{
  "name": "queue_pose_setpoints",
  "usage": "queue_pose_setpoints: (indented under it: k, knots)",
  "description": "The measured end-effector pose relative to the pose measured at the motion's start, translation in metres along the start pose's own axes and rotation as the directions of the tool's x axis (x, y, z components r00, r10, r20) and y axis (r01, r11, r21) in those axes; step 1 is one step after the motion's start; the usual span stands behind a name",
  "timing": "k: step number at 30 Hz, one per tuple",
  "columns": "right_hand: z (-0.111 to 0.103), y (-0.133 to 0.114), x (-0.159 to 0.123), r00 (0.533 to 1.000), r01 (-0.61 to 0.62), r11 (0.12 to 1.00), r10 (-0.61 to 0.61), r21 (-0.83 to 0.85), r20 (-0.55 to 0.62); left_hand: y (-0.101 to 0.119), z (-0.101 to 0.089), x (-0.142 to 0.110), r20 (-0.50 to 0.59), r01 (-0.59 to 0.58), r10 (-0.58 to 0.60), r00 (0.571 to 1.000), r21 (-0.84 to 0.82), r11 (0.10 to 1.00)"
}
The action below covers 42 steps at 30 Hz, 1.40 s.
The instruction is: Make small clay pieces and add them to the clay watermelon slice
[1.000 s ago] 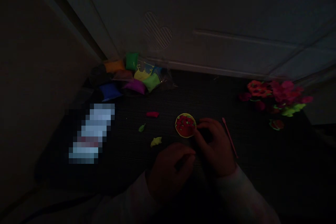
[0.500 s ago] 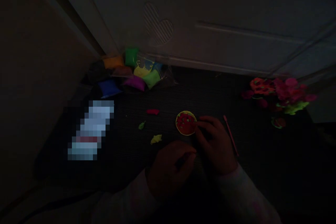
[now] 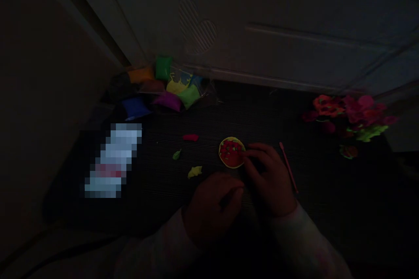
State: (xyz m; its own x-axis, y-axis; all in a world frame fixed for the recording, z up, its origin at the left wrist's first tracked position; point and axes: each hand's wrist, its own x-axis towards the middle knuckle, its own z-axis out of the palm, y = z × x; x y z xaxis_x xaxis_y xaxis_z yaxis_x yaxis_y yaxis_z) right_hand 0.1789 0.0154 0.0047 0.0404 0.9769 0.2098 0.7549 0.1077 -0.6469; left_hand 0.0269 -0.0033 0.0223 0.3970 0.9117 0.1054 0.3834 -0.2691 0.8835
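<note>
A small round disc of modelling clay (image 3: 231, 159), red-orange with a thin yellow rim, lies on the dark table. Darker red and green bits are scattered over its upper part. At its right edge is my right hand (image 3: 269, 178), thumb and fingertips drawn together over the rim; anything pinched there is too small and dark to make out. My left hand (image 3: 214, 207) is closed just below the disc, thumb against forefinger, and what it holds, if anything, is hidden. Left of the disc lie a red clay piece (image 3: 190, 137), a green clay piece (image 3: 177, 154) and a yellow clay lump (image 3: 195, 172).
A pink stick-like tool (image 3: 289, 168) lies right of my right hand. Colourful clay packets (image 3: 168, 101) are heaped at the back left, above a bright blurred-out screen (image 3: 114, 161). Pink, orange and green shapes (image 3: 363, 115) cluster at the far right. A pale panel (image 3: 281, 52) rises behind the table.
My right fingertips have shifted very slightly at the disc's right edge. The left hand stays closed in nearly the same spot. The view has tilted a little.
</note>
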Motion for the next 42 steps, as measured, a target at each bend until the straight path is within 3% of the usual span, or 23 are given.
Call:
queue_pose_setpoints:
  k: [4,7,12,23,42]
  knots:
    - [0.0,-0.001,0.0,1.0,-0.009,1.0,0.01,0.013,-0.028,-0.003,0.003,0.002,-0.062,-0.133,0.145,0.987,0.171,0.976]
    - [0.001,-0.002,0.001,0.998,-0.025,1.0,0.026,0.011,-0.05,-0.005,0.006,0.003,-0.071,-0.166,0.205,0.976,0.365,0.916]
    - [0.001,-0.002,0.001,0.999,-0.011,1.0,0.011,-0.007,-0.053,-0.007,0.011,0.003,0.014,-0.117,0.13,0.991,0.54,0.833]
    - [0.002,-0.002,0.001,0.999,-0.009,0.999,0.007,-0.04,-0.046,-0.006,0.012,0.003,0.096,-0.114,0.071,0.993,0.568,0.815]
    - [0.002,-0.003,0.001,0.998,-0.017,0.999,0.015,-0.044,-0.055,-0.006,0.013,0.003,0.078,-0.112,0.082,0.994,0.561,0.82]
